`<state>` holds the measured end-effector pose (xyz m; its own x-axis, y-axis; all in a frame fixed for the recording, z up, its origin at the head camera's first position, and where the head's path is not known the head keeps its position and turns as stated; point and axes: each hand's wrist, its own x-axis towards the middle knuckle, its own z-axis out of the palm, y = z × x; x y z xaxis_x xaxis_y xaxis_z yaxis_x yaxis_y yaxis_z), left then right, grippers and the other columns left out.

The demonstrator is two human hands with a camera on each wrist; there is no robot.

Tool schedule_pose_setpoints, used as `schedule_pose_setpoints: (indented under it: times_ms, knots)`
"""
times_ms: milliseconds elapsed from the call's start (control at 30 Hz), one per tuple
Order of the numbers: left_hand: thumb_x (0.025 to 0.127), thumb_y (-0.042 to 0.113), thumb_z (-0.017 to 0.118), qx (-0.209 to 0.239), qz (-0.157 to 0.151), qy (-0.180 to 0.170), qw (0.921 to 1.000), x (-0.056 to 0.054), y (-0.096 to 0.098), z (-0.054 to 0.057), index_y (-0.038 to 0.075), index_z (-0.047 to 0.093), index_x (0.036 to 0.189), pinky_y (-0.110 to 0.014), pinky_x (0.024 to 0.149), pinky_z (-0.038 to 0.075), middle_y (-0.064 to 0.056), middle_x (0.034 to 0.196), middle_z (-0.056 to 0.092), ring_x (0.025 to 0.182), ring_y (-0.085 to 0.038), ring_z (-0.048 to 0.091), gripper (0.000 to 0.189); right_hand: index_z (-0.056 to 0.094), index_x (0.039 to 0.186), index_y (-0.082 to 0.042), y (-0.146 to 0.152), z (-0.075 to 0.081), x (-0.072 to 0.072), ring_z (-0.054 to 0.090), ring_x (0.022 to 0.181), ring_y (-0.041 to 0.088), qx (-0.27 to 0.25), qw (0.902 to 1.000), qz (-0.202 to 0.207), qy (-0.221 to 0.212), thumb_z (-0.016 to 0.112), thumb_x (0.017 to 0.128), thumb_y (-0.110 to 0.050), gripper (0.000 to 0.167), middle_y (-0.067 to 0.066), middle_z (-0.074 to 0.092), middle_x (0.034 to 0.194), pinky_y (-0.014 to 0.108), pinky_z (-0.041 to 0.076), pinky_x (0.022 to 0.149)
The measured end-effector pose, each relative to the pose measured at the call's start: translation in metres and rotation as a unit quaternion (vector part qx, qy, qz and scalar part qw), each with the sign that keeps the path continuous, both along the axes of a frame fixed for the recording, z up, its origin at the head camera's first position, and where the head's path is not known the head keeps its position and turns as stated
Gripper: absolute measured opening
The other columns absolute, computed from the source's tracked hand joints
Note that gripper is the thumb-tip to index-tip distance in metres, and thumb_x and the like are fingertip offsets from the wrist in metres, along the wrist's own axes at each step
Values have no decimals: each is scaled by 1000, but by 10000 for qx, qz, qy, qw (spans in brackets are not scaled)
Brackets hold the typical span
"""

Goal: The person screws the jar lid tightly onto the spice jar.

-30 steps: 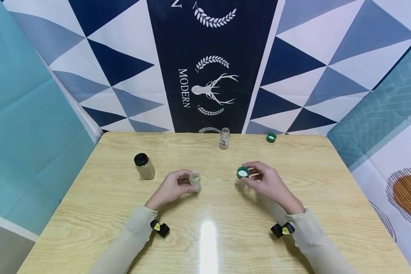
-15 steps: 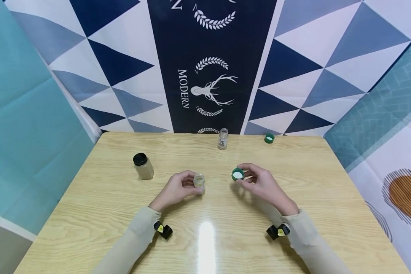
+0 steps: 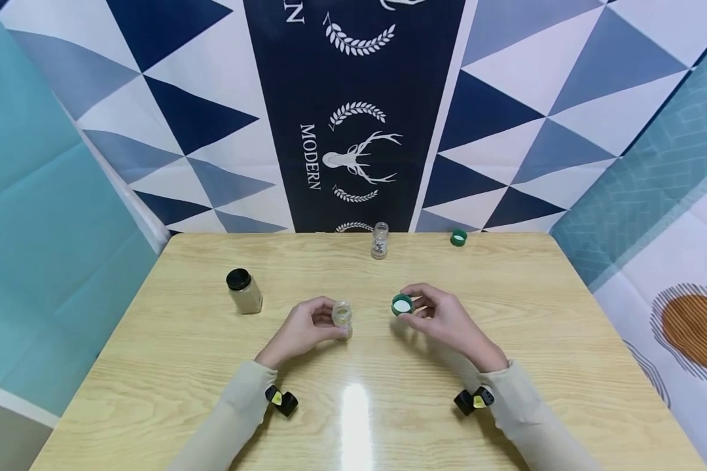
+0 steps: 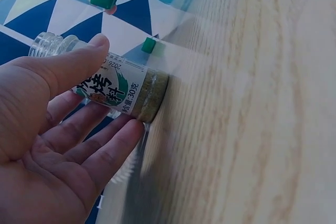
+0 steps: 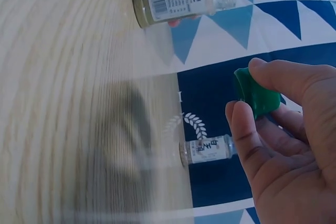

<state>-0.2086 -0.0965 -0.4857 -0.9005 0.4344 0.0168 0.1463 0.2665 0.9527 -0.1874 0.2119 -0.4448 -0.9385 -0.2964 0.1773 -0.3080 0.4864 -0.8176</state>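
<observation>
My left hand (image 3: 303,329) grips a small clear glass spice jar (image 3: 342,315) upright on the table, thumb on one side and fingers on the other. In the left wrist view the uncapped jar (image 4: 123,85) has a printed label and brownish-green powder at its bottom. Right of it, my right hand (image 3: 444,322) pinches a green cap (image 3: 402,305) between thumb and fingers, its white inside facing up toward the head camera. Cap and jar are apart. The right wrist view shows this cap (image 5: 257,94) from the side, above the table.
A second uncapped glass spice jar (image 3: 380,242) stands at the table's back edge. Another green cap (image 3: 458,237) lies to its right. A black-lidded jar (image 3: 245,292) of pale powder stands left of my left hand. Patterned cloth (image 3: 212,118) hangs behind the wooden table (image 3: 171,386).
My right hand has carried the green cap leftward, closer to the jar. The left hand and its jar have shifted slightly right. The head view has tilted a little.
</observation>
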Motion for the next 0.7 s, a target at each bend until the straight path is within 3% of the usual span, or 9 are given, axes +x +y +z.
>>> schedule_pose_setpoints:
  times_ms: [467, 700]
  knots:
    - [84, 19, 87, -193, 56, 161, 9997, 5, 0, 3, 11, 70, 119, -29, 89, 60, -5, 108, 74, 99, -17, 72, 40, 66, 124, -4, -9, 6, 6, 69, 92, 17, 13, 9997, -176, -163, 83, 87, -10, 41, 10, 73, 106, 21, 59, 77]
    - [86, 20, 86, -211, 34, 254, 9994, 5, 0, 3, 12, 70, 121, -29, 88, 60, -4, 109, 74, 99, -16, 71, 40, 66, 126, -4, -12, 5, 7, 69, 93, 19, 23, 9998, -76, -191, 82, 88, -10, 41, 11, 73, 107, 23, 60, 77]
